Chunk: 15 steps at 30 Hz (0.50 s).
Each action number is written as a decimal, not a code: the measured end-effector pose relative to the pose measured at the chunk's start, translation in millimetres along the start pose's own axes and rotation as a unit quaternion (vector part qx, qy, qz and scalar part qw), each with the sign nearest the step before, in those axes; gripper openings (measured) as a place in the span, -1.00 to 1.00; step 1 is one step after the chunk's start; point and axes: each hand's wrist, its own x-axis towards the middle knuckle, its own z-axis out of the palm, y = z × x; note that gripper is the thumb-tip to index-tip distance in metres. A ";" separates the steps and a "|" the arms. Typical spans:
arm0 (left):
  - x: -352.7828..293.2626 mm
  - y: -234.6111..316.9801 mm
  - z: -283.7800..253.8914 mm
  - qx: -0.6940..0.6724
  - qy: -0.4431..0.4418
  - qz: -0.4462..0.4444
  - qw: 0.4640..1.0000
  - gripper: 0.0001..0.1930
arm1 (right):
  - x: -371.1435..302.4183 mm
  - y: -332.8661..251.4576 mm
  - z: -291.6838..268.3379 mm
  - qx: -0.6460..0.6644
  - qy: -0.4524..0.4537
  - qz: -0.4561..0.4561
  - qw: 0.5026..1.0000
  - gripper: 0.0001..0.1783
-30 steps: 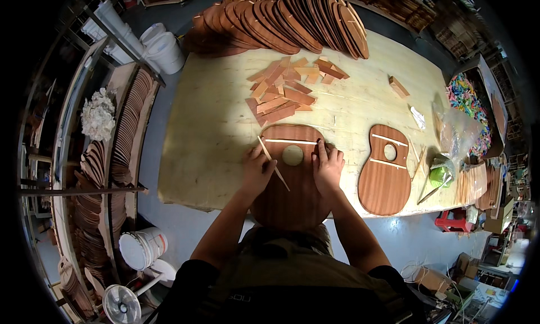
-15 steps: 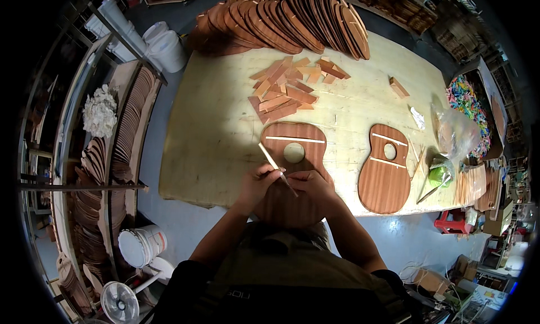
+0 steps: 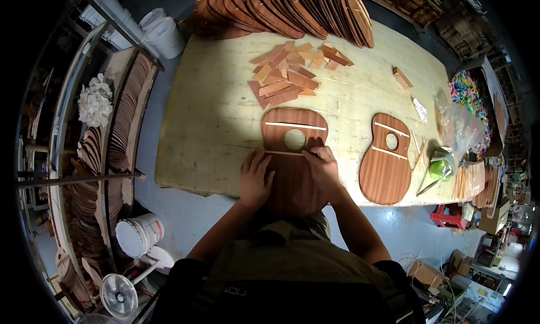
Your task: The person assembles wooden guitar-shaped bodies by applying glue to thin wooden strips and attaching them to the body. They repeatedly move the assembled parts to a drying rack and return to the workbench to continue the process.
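Note:
A brown guitar-shaped wooden plate with a round hole lies in front of me, reaching past the table's near edge. One pale strip crosses it above the hole. A second thin wooden strip lies across it just below the hole. At that strip's left end, my left hand rests with fingers stretched out, a fingertip touching it and the thumb apart. My right hand has its fingers closed on the right end. To the right lies a similar plate bearing two pale strips.
Small wooden pieces lie piled beyond the plate, before a long row of stacked plates. A wood block, a green container, a brush and clear plastic bags are at the right. Shelving stands left.
The strip, held slanted between both hands before, now lies level across the plate below the hole. My hands have moved apart to its two ends.

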 end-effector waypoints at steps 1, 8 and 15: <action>-0.5 -0.3 -0.1 -0.007 0.007 -0.004 1.000 -0.50 | 0.9 -10.7 -5.1 -0.019 0.024 0.037 0.999 -0.65; -1.4 0.3 0.3 -0.005 0.013 0.005 1.000 -0.47 | -44.5 -18.0 0.5 -0.200 0.018 0.197 0.960 -0.43; -5.2 -4.7 3.1 0.003 0.017 0.007 1.000 -0.48 | -43.9 -21.2 4.6 -0.269 -0.009 0.147 0.952 -0.43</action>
